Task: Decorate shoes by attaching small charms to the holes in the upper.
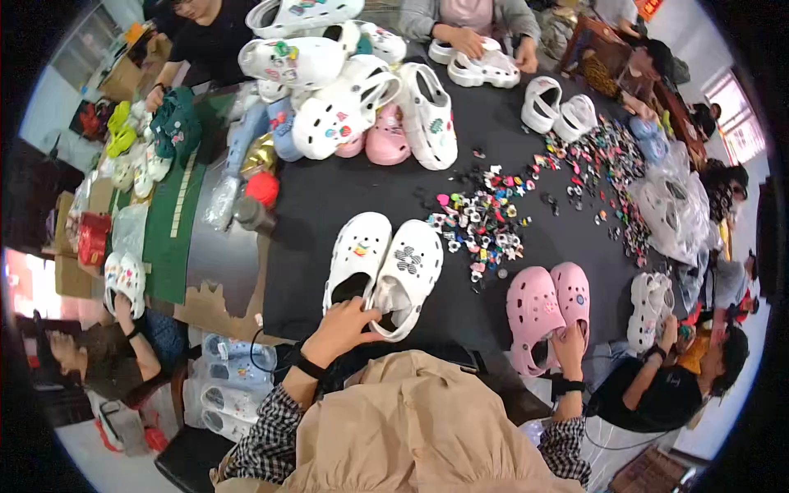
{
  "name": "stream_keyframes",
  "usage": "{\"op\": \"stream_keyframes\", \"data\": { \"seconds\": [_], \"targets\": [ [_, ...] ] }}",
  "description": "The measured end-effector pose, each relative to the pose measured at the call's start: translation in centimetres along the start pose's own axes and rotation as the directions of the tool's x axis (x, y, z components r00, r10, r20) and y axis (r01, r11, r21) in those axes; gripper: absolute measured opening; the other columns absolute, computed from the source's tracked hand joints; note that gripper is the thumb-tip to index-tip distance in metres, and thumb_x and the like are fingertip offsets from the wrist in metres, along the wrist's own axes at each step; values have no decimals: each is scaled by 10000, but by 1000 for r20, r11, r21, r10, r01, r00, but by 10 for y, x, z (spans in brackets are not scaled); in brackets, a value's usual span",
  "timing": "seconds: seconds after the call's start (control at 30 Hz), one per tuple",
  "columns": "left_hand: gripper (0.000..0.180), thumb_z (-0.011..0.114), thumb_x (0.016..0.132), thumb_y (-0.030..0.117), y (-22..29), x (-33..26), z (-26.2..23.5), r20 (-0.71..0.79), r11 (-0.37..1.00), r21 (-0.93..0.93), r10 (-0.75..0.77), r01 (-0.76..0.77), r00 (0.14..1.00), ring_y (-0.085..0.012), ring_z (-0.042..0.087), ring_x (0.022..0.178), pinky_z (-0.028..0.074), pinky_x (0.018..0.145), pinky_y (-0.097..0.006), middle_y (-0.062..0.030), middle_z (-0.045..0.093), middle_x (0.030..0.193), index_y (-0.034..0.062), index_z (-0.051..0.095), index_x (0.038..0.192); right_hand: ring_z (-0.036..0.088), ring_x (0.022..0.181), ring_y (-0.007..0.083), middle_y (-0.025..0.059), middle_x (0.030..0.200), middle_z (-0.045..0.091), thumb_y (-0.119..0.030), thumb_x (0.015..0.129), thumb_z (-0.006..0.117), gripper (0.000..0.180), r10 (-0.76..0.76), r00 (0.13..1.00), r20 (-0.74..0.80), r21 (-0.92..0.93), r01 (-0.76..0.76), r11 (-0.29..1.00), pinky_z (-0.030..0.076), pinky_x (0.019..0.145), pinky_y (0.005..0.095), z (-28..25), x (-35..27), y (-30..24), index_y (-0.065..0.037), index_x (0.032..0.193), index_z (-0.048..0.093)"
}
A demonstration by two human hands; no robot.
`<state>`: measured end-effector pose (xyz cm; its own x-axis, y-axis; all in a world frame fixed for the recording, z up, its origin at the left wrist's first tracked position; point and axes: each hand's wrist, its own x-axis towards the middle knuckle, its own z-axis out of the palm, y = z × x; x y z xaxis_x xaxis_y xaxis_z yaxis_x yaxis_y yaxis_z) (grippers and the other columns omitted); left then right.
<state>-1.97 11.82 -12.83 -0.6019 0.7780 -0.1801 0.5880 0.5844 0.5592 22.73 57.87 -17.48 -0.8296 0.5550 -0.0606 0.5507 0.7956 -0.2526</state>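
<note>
The left hand (343, 322) grips the heel of the white clogs (382, 267) at the near edge of the black worktop (493, 148); the right hand (569, 341) pinches the pink clogs (546, 304). Both pairs seem just placed; decorating next would need charms (493, 218) from the pile beyond.

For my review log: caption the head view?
Left hand grips white clogs; right hand holds pink clogs, charms behind.

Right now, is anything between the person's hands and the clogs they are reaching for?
Nothing visible. The left hand already rests on the heel end of the white clog pair, and the right hand touches the heel of the pink clog pair on the black tablecloth.
</note>
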Motion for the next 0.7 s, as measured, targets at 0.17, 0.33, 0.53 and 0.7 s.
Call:
{"op": "stream_keyframes", "data": {
  "seconds": [0.17, 0.33, 0.53, 0.7],
  "targets": [
    [356, 695, 760, 423, -6, -6, 5, -45, 999, 47, 21, -19, 999, -332, 585, 810, 460, 695, -432, -125, 521, 900, 157, 592, 974, 558, 889, 436, 244, 959, 600, -169, 750, 634, 390, -35, 999, -18, -44, 34, 998, 436, 745, 486, 3, 0, -13, 28, 1072, 536],
    [370, 673, 778, 454, -9, -6, 9, -114, 997, 49, 66, -61, 991, -333, 594, 811, 466, 675, -434, -122, 528, 881, 138, 589, 951, 568, 747, 417, 223, 807, 589, -145, 756, 623, 276, -88, 985, -146, -11, 88, 996, 429, 654, 490, 3, -16, -31, 20, 958, 534],
    [270, 653, 820, 389, -5, 0, 12, -241, 1000, -4, 3, -4, 970, -307, 605, 682, 474, 599, -409, -102, 549, 762, 120, 638, 797, 544, 671, 368, 195, 727, 563, -98, 761, 622, 232, 81, 994, -80, 154, -68, 986, 403, 607, 437, -10, -41, -55, 46, 911, 518],
    [212, 624, 843, 282, -8, 0, 12, -461, 1000, 31, 11, 4, 888, -286, 592, 613, 467, 554, -393, -79, 540, 692, 92, 658, 755, 536, 722, 359, 210, 783, 564, -97, 769, 626, 298, -57, 974, -221, 285, 120, 951, 400, 648, 422, -21, -44, -81, 70, 996, 528]
  ]
}}
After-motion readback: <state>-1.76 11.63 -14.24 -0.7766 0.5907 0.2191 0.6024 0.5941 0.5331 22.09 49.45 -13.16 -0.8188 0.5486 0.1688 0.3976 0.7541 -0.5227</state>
